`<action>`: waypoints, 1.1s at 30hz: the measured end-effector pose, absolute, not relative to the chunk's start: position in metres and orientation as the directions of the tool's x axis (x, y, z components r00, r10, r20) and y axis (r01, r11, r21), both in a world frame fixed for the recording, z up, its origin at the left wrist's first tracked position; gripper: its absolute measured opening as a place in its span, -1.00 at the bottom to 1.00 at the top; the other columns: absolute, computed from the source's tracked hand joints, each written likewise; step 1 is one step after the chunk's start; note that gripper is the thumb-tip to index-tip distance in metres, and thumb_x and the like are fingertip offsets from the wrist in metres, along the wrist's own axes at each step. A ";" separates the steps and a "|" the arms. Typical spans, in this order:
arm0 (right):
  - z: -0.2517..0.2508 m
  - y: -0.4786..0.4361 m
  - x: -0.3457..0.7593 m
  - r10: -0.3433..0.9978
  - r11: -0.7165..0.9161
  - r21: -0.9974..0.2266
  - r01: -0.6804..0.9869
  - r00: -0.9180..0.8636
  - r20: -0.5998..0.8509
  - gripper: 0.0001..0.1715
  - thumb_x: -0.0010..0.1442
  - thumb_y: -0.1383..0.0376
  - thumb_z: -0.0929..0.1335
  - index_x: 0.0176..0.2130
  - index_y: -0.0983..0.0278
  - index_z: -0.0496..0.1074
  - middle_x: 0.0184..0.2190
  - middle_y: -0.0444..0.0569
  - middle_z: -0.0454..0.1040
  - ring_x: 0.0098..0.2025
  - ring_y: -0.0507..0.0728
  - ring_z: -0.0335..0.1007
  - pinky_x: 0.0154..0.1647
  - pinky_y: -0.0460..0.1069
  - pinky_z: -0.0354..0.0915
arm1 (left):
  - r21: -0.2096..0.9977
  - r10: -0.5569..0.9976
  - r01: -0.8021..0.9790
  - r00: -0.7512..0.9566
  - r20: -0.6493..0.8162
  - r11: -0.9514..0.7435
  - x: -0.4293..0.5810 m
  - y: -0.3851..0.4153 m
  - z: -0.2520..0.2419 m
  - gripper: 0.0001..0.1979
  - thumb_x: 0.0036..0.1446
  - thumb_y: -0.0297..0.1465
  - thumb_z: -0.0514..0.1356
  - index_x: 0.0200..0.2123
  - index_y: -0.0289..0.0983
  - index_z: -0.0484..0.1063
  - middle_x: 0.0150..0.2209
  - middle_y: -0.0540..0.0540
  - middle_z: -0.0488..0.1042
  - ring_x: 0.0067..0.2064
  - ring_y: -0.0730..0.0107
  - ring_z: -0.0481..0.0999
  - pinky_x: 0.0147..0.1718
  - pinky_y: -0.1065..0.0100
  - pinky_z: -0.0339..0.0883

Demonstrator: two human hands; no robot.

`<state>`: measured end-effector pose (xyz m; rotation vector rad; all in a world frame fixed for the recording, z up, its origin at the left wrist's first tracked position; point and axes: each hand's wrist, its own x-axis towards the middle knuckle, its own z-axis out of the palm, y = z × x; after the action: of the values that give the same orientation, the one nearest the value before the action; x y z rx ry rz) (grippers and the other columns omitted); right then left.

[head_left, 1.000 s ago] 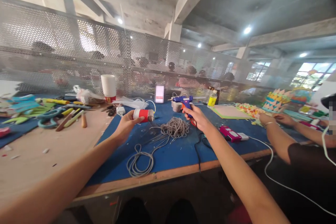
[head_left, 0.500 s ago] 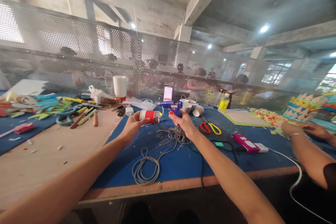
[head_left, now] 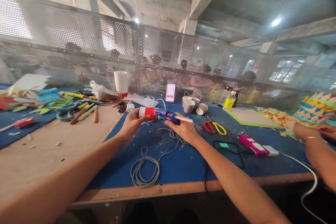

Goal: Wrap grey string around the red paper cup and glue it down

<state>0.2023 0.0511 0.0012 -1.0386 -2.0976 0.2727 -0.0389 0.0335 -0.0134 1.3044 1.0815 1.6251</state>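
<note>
My left hand [head_left: 132,123] is closed round a small red and white paper cup [head_left: 147,113], held on its side above the blue mat. In my right hand [head_left: 183,128] is a blue glue gun [head_left: 172,116], with a white glue stick [head_left: 185,119] sticking out of its back. The gun points left, and its nozzle is at the cup's right end; whether they touch I cannot tell. Under my right hand lies a tangle of grey cord [head_left: 173,133], with a looped coil [head_left: 145,171] nearer the table edge.
Scissors with red and yellow handles [head_left: 215,128] and a magenta box [head_left: 254,145] lie to the right. Small cups [head_left: 188,105], a phone [head_left: 170,92] and a cup stack [head_left: 121,83] stand behind. Tools [head_left: 84,112] lie left. Another person's arm [head_left: 315,150] reaches in at right.
The glue gun has swung from above the table to the cup's open end, its glue stick now showing. The cup has stayed in my left hand. The view has shifted slightly.
</note>
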 end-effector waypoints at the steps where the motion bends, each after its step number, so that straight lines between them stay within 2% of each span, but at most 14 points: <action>1: 0.001 0.049 0.202 0.766 0.626 -0.477 0.617 -0.372 0.524 -0.59 0.24 -0.09 0.39 -0.20 0.19 0.50 -0.48 -0.13 0.53 -0.42 0.10 0.45 -0.43 -0.08 0.16 | 0.938 0.928 -0.058 -0.181 0.325 -0.340 -0.039 0.034 -0.014 -0.61 -0.17 -0.28 0.48 -0.27 -0.31 0.51 -0.39 -0.01 0.53 -0.35 0.34 0.43 -0.33 0.35 0.25; 5: 0.003 0.045 0.202 0.779 0.600 -0.441 0.668 -0.362 0.512 -0.59 0.24 -0.11 0.39 -0.22 0.17 0.48 -0.52 -0.16 0.51 -0.47 0.08 0.42 -0.48 -0.10 0.07 | 0.938 0.925 -0.043 -0.190 0.330 -0.344 -0.039 0.035 -0.015 -0.64 -0.15 -0.29 0.47 -0.28 -0.32 0.51 -0.40 0.00 0.53 -0.36 0.35 0.43 -0.33 0.35 0.25; 15: 0.002 0.044 0.202 0.750 0.631 -0.372 0.681 -0.411 0.519 -0.55 0.25 -0.16 0.37 -0.24 0.15 0.47 -0.52 -0.15 0.52 -0.46 0.09 0.44 -0.47 -0.08 0.03 | 0.939 0.913 -0.020 -0.240 0.330 -0.344 -0.038 0.032 -0.010 -0.60 -0.17 -0.26 0.47 -0.25 -0.32 0.54 -0.37 -0.04 0.58 -0.35 0.31 0.47 -0.29 0.31 0.29; 33: -0.001 0.046 0.202 0.735 0.610 -0.273 0.744 -0.402 0.546 -0.53 0.27 -0.16 0.35 -0.25 0.18 0.46 -0.43 -0.08 0.59 -0.40 0.13 0.51 -0.48 -0.06 0.01 | 0.941 0.919 -0.015 -0.218 0.328 -0.339 -0.038 0.034 -0.013 -0.56 -0.15 -0.23 0.48 -0.22 -0.32 0.53 -0.33 -0.05 0.59 -0.33 0.29 0.49 -0.27 0.30 0.31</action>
<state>0.2019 0.0464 -0.0011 -1.1588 -2.1982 -0.0184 -0.0384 0.0339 -0.0126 1.3071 1.1441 1.6503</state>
